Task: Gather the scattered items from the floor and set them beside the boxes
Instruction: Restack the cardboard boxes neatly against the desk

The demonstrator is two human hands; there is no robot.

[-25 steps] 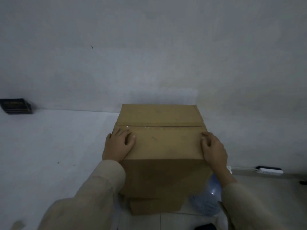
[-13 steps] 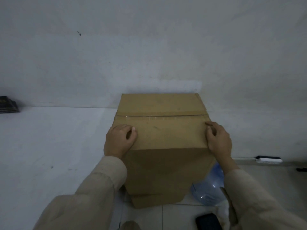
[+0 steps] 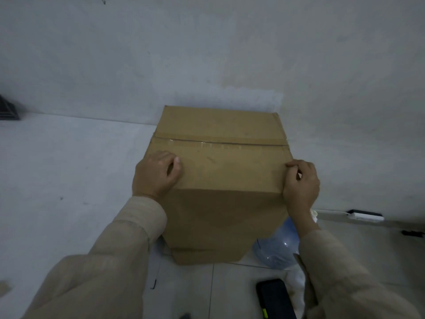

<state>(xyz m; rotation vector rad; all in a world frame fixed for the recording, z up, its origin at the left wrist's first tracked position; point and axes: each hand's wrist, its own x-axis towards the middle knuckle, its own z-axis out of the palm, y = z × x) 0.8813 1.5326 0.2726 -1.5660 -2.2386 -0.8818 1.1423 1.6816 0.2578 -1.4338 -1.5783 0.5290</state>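
Two hands gripping one taped cardboard box [image 3: 220, 171] by its near top corners: left hand [image 3: 155, 174] fingers curled over the left edge, right hand [image 3: 301, 184] pinching the right. Stacked on another box [image 3: 207, 257] against the wall, blue water jug [image 3: 277, 248] just beside.

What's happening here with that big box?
A person has both hands on a taped cardboard box standing against the wall. The left hand curls over its near left top edge and the right hand grips the near right corner. A second box seems to sit beneath it. A clear blue water jug lies on the floor beside the boxes, and a dark phone-like device lies on the tiles nearer the person.
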